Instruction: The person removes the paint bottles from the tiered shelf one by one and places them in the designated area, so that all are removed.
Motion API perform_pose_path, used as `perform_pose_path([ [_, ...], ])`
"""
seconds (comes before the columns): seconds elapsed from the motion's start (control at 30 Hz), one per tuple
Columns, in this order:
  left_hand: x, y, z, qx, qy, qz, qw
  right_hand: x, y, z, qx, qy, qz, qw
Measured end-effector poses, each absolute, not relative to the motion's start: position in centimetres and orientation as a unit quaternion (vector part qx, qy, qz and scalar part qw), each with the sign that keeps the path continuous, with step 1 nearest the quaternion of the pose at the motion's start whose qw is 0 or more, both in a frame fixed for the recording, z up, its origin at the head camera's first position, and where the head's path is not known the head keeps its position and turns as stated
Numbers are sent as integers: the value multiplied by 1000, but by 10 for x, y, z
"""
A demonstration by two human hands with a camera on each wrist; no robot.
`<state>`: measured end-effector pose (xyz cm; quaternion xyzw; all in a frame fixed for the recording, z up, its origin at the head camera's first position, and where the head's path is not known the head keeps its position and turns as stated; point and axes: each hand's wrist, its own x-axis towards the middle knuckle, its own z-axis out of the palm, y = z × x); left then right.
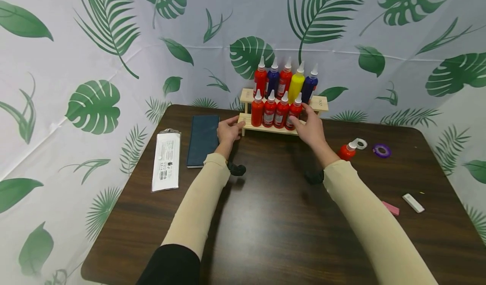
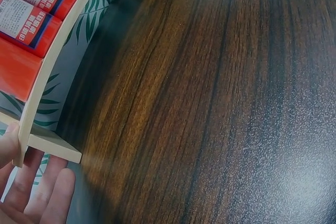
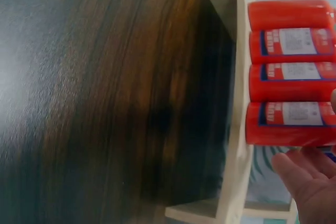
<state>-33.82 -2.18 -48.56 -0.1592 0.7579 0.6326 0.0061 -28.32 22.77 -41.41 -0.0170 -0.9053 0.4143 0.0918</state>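
A two-step wooden rack [image 1: 247, 119] stands at the back of the table. On its lower step is a row of several red paint bottles [image 1: 269, 113] with white pointed caps; red, blue and yellow bottles [image 1: 296, 87] fill the upper step. My left hand [image 1: 229, 130] pinches the lower step's left end, thumb on top and fingers [image 2: 58, 195] beneath. With my right hand [image 1: 312, 128] I hold the rightmost red bottle [image 3: 289, 123] of the front row, thumb in front and fingers around its right side. That bottle stands upright beside its neighbour.
Another red bottle [image 1: 346, 151] is behind my right forearm, near white tape [image 1: 361, 143] and purple tape [image 1: 382, 150]. A pink block [image 1: 391, 208] and a white block [image 1: 413, 202] lie at right. At left are a dark notebook [image 1: 203, 139] and a white packet [image 1: 166, 160].
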Motion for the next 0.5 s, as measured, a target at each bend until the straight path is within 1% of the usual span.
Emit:
perform_pose_path([
  [0.5,-337,-19,-483,-170,772,613,0,-289,225,-424,-56,-896,429,101],
])
